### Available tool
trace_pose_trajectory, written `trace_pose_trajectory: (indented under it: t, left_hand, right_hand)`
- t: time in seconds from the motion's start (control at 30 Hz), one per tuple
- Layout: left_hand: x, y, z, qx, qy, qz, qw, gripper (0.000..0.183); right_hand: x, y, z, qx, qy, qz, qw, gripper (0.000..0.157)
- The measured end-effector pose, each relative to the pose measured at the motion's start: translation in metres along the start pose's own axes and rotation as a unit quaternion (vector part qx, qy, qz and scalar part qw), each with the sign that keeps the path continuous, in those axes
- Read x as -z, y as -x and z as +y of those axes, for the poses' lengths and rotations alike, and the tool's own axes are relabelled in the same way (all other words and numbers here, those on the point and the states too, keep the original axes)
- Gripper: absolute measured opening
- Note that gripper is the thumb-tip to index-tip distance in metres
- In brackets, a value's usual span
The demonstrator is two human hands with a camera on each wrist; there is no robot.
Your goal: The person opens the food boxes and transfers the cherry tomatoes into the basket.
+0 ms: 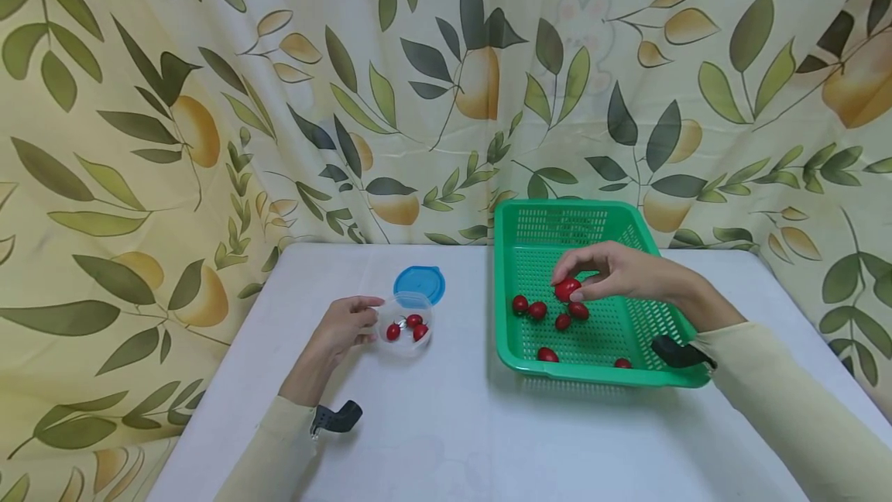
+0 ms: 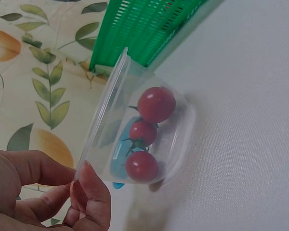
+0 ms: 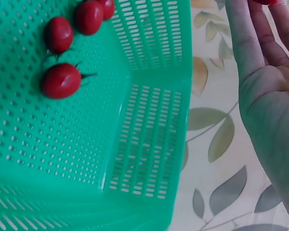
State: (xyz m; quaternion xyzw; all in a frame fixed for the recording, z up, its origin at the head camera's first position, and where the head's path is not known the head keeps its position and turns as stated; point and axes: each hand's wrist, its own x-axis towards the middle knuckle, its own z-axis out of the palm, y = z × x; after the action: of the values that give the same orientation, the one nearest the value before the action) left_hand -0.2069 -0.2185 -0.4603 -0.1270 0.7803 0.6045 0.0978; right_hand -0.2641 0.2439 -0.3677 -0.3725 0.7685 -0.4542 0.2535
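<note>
My left hand pinches the rim of a small clear plastic container on the white table. Inside it lie three cherry tomatoes, some with green stems, seen through the wall in the left wrist view. Over the green basket, my right hand holds a red cherry tomato between thumb and fingers. Several more cherry tomatoes rest on the basket's perforated floor below that hand. In the right wrist view the held tomato shows only at the top edge.
A blue lid lies flat just behind the clear container. The table has a white cloth, and a curtain with leaf and fruit print hangs behind it. The basket's raised walls surround the loose tomatoes.
</note>
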Motion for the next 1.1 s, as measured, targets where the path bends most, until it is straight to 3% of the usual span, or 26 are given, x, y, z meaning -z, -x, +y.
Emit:
trace_pose_trajectory:
  t: [0.33, 0.83, 1.1]
  left_hand:
    - [-0.001, 0.0, 0.0, 0.005, -0.006, 0.002, 1.0, 0.031]
    - [-0.001, 0.0, 0.001, 0.006, -0.004, 0.0, 1.0, 0.031]
    - [-0.002, -0.001, 0.001, 0.005, -0.007, 0.005, 1.0, 0.03]
  right_hand:
    - [0.01, 0.009, 0.008, -0.035, 0.015, 0.048, 0.998, 0.031]
    - [0.017, 0.004, 0.002, 0.001, 0.06, 0.074, 0.995, 0.032]
    - [0.01, -0.008, -0.008, 0.006, 0.041, 0.054, 0.998, 0.029]
